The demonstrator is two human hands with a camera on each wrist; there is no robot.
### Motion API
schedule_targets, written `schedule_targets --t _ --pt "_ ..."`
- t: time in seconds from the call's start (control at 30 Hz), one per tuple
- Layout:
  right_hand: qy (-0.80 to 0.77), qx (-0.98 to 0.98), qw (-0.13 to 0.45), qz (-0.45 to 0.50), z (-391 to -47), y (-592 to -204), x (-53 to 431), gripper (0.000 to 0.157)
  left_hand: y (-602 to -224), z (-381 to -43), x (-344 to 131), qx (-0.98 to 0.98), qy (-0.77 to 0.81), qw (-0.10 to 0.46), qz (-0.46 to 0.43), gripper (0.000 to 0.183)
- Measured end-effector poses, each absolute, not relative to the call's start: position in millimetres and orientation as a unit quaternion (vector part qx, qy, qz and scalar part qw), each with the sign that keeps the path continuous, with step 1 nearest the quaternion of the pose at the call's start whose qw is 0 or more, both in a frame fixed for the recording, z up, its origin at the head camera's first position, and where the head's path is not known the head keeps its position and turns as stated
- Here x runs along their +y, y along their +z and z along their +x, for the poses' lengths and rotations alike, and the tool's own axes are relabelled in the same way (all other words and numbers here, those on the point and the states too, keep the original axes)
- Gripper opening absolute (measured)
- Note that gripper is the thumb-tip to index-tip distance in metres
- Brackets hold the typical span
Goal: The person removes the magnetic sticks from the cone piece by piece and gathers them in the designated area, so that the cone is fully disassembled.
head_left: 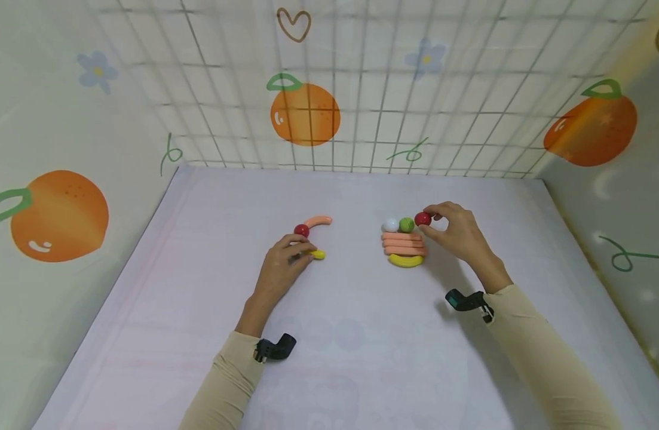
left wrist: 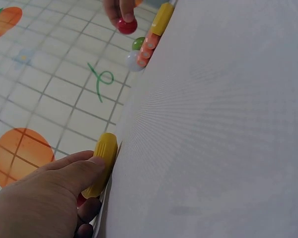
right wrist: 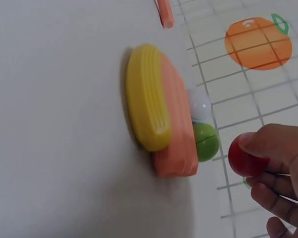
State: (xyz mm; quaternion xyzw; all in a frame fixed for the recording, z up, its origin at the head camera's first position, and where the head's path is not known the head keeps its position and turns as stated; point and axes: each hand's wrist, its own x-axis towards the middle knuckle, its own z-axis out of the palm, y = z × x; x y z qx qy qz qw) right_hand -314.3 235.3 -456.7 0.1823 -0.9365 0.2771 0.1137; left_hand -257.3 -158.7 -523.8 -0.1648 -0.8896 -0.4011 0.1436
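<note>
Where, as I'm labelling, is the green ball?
In the head view, the green ball is right of centre, between the white ball and the red ball in the right hand.

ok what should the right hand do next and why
The right hand could perhaps set its red ball beside the green ball: it holds the red ball close by, and the green ball already sits next to the white ball.

Here's the glossy red ball (head_left: 423, 219), pinched in the right hand (head_left: 459, 232), just right of the green ball (head_left: 407, 225), a gap between them! Well left of that green ball, the ridged, elongated yellow piece (left wrist: 107, 148), partly hidden, in the left hand's (head_left: 278, 267) pinch.
</note>
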Motion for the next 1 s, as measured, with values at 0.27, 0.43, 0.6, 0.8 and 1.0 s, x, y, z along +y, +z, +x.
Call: schedule_targets --t 0.27,0.43,0.6,0.8,1.0 --pt "0.286 -0.941 0.086 0.156 -325 -464 239 0.036 -524 -258 -160 -0.893 -0.395 0.145 -0.157 0.020" --pt "0.286 -0.947 0.060 0.133 -328 -468 240 0.038 -523 -257 -159 -0.892 -0.399 0.143 -0.158 0.020" --pt "0.279 -0.952 0.046 0.115 -329 -470 239 0.040 -523 -256 -158 -0.889 -0.402 0.141 -0.166 0.021" --pt "0.279 -0.954 0.035 0.107 -330 -472 237 0.041 -524 -256 -158 -0.889 -0.402 0.142 -0.167 0.021" --pt "0.271 -0.956 0.026 0.111 -331 -476 236 0.042 -525 -258 -159 -0.890 -0.400 0.142 -0.167 0.021"
